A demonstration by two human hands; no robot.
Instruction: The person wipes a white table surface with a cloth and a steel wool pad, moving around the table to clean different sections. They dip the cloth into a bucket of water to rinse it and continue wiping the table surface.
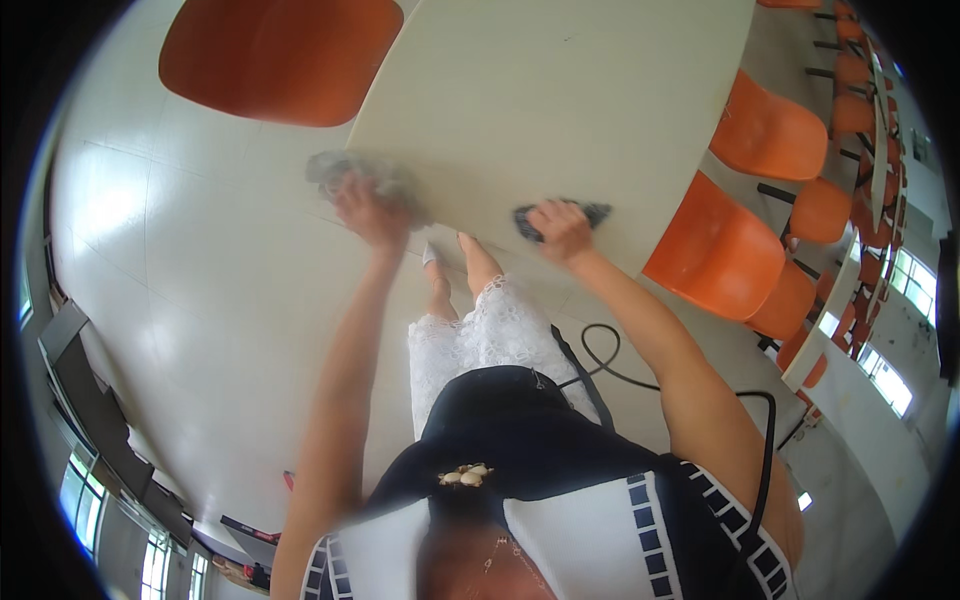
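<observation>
My left hand [369,206] grips a grey cloth [390,180], blurred by motion, at the near left corner of a cream tabletop [525,90]. Part of that cloth reaches past the table's edge. Towards the near right of the same tabletop, my right hand [561,227] is closed over a dark, crumpled cloth [596,213] that lies against the surface. The right fingers hide much of this cloth.
An orange chair seat [281,56] stands beside the table's left edge. Along the right edge are more orange chairs [716,247], with rows of further chairs and tables behind. A black cable [637,382] loops by my right arm. Pale floor tiles [187,262] lie to the left.
</observation>
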